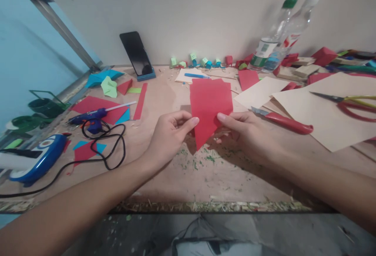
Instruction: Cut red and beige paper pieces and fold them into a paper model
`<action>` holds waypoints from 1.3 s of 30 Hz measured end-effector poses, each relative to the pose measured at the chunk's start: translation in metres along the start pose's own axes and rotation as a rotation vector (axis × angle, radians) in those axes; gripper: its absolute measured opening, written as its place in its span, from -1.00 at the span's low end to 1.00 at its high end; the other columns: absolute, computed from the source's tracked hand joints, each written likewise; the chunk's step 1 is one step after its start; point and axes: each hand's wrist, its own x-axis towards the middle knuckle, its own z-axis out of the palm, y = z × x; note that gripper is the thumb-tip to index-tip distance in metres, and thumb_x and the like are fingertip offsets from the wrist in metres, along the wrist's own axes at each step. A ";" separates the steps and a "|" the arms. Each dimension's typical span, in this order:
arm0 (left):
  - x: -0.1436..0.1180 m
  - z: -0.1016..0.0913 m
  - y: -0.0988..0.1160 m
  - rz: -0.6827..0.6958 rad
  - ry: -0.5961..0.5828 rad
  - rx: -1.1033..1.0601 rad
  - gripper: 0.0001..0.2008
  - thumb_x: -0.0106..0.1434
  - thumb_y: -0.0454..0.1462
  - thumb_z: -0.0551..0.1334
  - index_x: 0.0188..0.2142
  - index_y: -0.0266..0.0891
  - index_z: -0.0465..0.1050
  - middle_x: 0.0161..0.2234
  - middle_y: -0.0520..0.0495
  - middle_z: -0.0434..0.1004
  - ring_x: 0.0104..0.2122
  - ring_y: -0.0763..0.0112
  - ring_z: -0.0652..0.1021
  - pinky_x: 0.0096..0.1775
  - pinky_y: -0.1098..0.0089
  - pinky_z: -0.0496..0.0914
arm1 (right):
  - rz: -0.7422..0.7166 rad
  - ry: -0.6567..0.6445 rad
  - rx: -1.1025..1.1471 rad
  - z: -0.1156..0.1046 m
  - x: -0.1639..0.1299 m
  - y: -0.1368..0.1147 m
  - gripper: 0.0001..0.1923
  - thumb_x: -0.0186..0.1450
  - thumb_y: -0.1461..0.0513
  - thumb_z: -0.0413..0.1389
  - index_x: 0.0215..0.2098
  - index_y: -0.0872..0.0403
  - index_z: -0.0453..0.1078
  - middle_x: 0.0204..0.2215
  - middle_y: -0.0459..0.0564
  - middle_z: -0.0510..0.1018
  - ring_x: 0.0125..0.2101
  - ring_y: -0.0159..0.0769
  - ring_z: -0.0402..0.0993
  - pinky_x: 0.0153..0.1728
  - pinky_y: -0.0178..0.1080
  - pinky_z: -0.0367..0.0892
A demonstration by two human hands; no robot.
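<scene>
Both my hands hold one sheet of red paper (pixel 209 105) upright above the middle of the wooden table (pixel 176 177). The sheet is square at the top and narrows to a point at the bottom. My left hand (pixel 170 134) pinches its left edge between thumb and fingers. My right hand (pixel 243 130) pinches its right edge the same way. Small green paper crumbs lie on the table just below the sheet's point.
A red-handled utility knife (pixel 283 121) lies right of my right hand. Scissors (pixel 349 103) rest on beige card (pixel 326 115). A blue glue gun (pixel 94 118) with black cord lies left, a phone (pixel 136 54) leans on the wall, and two bottles (pixel 276 40) stand at the back.
</scene>
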 end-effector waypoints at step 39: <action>0.025 0.001 0.071 0.208 -0.602 0.701 -0.84 0.21 -0.14 0.39 -0.46 -0.08 0.66 -0.45 -0.02 0.65 -0.36 0.24 0.58 -0.19 0.32 0.42 | 0.291 -0.455 -0.167 -0.002 -0.022 -0.018 -0.63 0.24 0.02 0.36 -0.53 0.11 0.50 -0.64 -0.20 0.29 -0.64 -0.49 0.08 -0.61 -0.31 0.00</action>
